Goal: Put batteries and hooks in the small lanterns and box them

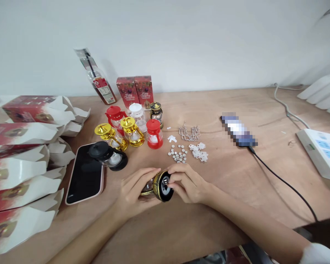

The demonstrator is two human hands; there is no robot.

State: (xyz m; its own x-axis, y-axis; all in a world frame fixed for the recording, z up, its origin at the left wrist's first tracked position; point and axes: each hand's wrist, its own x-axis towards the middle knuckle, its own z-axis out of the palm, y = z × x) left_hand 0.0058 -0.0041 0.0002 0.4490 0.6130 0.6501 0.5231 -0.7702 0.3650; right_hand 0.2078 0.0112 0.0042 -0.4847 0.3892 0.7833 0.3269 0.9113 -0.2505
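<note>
A small black-and-gold toy lantern (162, 187) lies tipped on its side, its base turned up to the right. My left hand (136, 187) is wrapped round its clear body. The fingers of my right hand (185, 183) are pinched at the opening in the base, where a shiny metal bit shows; whether they hold a loose piece is too small to tell. Just beyond my hands are round button cells (178, 156), white plastic tabs (199, 152) and a cluster of bent metal wire pieces (189, 132).
Several lanterns stand behind, among them a red one (154, 135); a black lantern (108, 156) leans over a large phone (84, 176). Open gift boxes (19, 165) fill the left. Two red boxes (134, 91) and a bottle (103, 88) stand behind. A cabled phone (238, 130) and power strip (323, 152) lie right.
</note>
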